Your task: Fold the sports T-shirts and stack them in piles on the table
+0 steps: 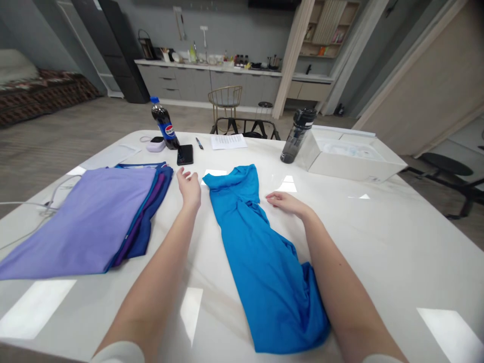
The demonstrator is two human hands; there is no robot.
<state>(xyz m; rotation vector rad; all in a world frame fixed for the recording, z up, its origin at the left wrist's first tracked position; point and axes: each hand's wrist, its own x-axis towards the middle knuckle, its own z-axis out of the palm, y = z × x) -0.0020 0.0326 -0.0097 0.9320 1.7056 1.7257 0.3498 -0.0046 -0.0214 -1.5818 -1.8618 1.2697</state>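
Hands unclenched and apart, narrow gaps to side edges of blue garment

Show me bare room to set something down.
Widest: right of the right forearm, nearer than the white box. A narrower patch lies between the folded garment stack and the bright blue garment, but the left forearm crosses it. Crowded: the far left, with Pepsi bottle, phone and lilac case.
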